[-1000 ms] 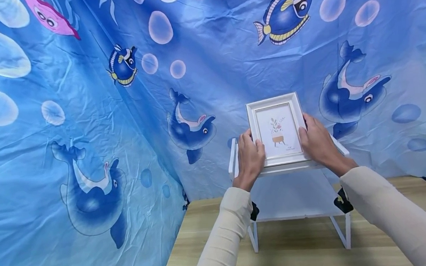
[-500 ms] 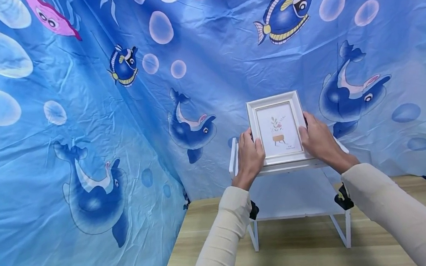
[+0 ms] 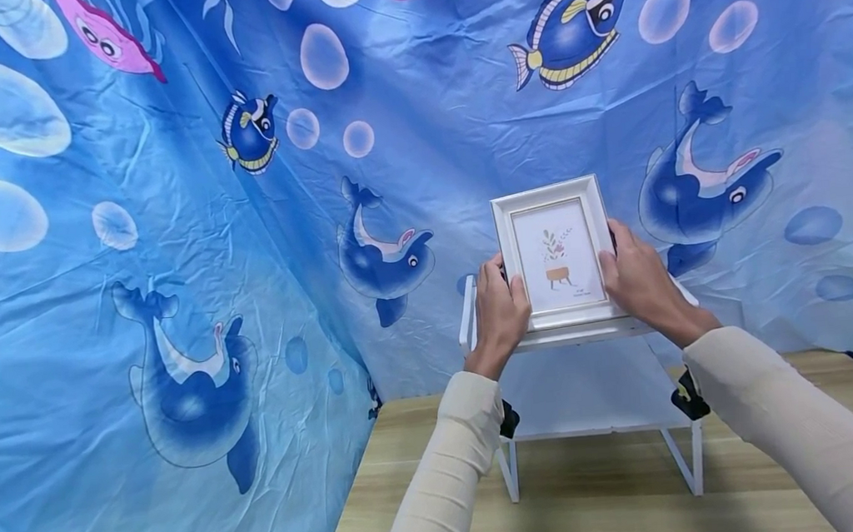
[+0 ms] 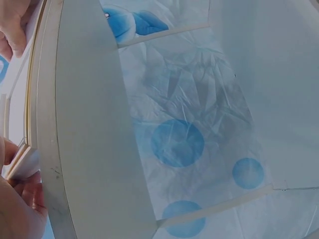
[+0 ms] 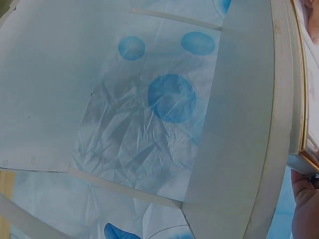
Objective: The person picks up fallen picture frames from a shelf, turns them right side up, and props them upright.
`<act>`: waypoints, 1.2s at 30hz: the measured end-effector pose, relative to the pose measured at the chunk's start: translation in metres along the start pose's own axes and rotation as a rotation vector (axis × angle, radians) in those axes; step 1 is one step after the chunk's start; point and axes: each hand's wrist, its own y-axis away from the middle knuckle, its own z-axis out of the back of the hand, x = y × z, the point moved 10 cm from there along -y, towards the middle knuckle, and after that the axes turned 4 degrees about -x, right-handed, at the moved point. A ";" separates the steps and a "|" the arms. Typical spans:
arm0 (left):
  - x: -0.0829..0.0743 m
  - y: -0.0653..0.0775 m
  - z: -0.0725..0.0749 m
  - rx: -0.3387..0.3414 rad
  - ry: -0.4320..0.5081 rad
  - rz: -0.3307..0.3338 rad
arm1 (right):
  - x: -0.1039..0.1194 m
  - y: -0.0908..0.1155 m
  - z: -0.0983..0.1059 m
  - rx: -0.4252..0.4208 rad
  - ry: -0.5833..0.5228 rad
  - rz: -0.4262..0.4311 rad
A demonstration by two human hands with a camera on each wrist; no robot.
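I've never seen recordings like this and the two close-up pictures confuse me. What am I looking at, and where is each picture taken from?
There is no machine here: a person works with bare hands. The wide picture comes from a camera on the person's head, looking forward and down. Their left hand and right hand grip the two sides of a white picture frame showing a small plant drawing. It is at the top of a white rack that stands on a wooden table. A blue sea-creature cloth hangs behind. The two close-ups come from cameras worn on each wrist: they show the frame's edge from very near, the rack and the cloth.
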 end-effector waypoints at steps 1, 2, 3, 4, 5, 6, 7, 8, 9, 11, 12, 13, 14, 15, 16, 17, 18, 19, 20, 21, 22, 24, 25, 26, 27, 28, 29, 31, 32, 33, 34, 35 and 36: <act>-0.001 0.000 0.001 -0.004 -0.001 -0.005 | 0.000 0.000 0.001 -0.002 -0.004 0.003; -0.001 0.000 0.001 -0.009 -0.002 -0.011 | 0.001 0.000 0.001 -0.005 -0.008 0.007; -0.002 0.000 0.002 -0.013 -0.002 -0.018 | 0.002 0.000 0.002 -0.008 -0.010 0.011; -0.003 0.000 0.003 -0.017 -0.003 -0.026 | 0.002 0.000 0.002 -0.012 -0.014 0.015; -0.004 0.000 0.003 -0.022 -0.007 -0.034 | 0.002 0.000 0.003 -0.015 -0.017 0.018; -0.005 0.000 0.004 -0.026 -0.010 -0.042 | 0.002 0.001 0.003 -0.017 -0.020 0.020; -0.006 0.000 0.004 -0.028 -0.011 -0.051 | 0.002 0.000 0.004 -0.021 -0.021 0.025; -0.006 0.000 0.005 -0.031 -0.012 -0.057 | 0.002 0.000 0.005 -0.026 -0.022 0.029; -0.007 0.000 0.005 -0.032 -0.014 -0.062 | 0.002 0.000 0.005 -0.030 -0.023 0.034; -0.007 0.000 0.005 -0.035 -0.026 -0.071 | 0.002 0.000 0.005 -0.033 -0.024 0.041; -0.008 0.000 0.006 -0.038 -0.031 -0.075 | 0.002 0.000 0.005 -0.036 -0.026 0.045; -0.008 0.000 0.006 -0.038 -0.034 -0.078 | 0.002 0.000 0.005 -0.038 -0.028 0.047; -0.008 -0.001 0.006 -0.039 -0.037 -0.079 | 0.002 0.000 0.005 -0.040 -0.033 0.050; -0.008 -0.001 0.006 -0.038 -0.037 -0.082 | 0.002 0.000 0.005 -0.043 -0.036 0.053; -0.008 -0.002 0.006 -0.038 -0.037 -0.083 | 0.003 0.000 0.006 -0.047 -0.040 0.055; -0.008 -0.002 0.006 -0.036 -0.032 -0.084 | 0.003 0.000 0.006 -0.050 -0.044 0.057; -0.008 -0.003 0.006 -0.034 -0.024 -0.083 | 0.003 -0.001 0.006 -0.054 -0.048 0.059; -0.007 -0.003 0.006 -0.030 -0.016 -0.082 | 0.003 -0.001 0.006 -0.055 -0.051 0.060; -0.007 -0.003 0.006 -0.029 -0.009 -0.081 | 0.003 -0.001 0.007 -0.056 -0.055 0.062; -0.007 -0.004 0.006 -0.028 -0.005 -0.080 | 0.003 -0.001 0.007 -0.057 -0.057 0.064; -0.007 -0.004 0.006 -0.029 -0.001 -0.078 | 0.003 -0.001 0.007 -0.056 -0.060 0.066; -0.007 -0.005 0.006 -0.033 0.004 -0.077 | 0.004 0.000 0.007 -0.053 -0.068 0.069; -0.008 -0.005 0.007 -0.034 0.005 -0.077 | 0.004 0.000 0.007 -0.051 -0.072 0.070; -0.008 -0.005 0.007 -0.036 0.007 -0.079 | 0.004 0.000 0.007 -0.051 -0.077 0.071; -0.009 -0.005 0.008 -0.039 0.010 -0.082 | 0.004 0.001 0.007 -0.052 -0.080 0.071; -0.009 -0.005 0.008 -0.041 0.013 -0.086 | 0.004 0.001 0.008 -0.052 -0.084 0.071; -0.010 -0.005 0.008 -0.043 0.017 -0.090 | 0.004 0.001 0.008 -0.053 -0.088 0.070; -0.011 -0.004 0.009 -0.047 0.024 -0.099 | 0.004 0.001 0.009 -0.058 -0.094 0.071; -0.012 -0.004 0.009 -0.051 0.027 -0.104 | 0.004 0.001 0.009 -0.060 -0.097 0.073; -0.012 -0.004 0.010 -0.055 0.027 -0.107 | 0.004 0.001 0.009 -0.062 -0.101 0.075; -0.012 -0.004 0.010 -0.058 0.027 -0.109 | 0.005 0.001 0.010 -0.063 -0.104 0.076; -0.013 -0.004 0.010 -0.060 0.030 -0.109 | 0.005 0.001 0.009 -0.064 -0.107 0.078; -0.013 -0.004 0.010 -0.063 0.031 -0.109 | 0.004 0.001 0.009 -0.066 -0.109 0.079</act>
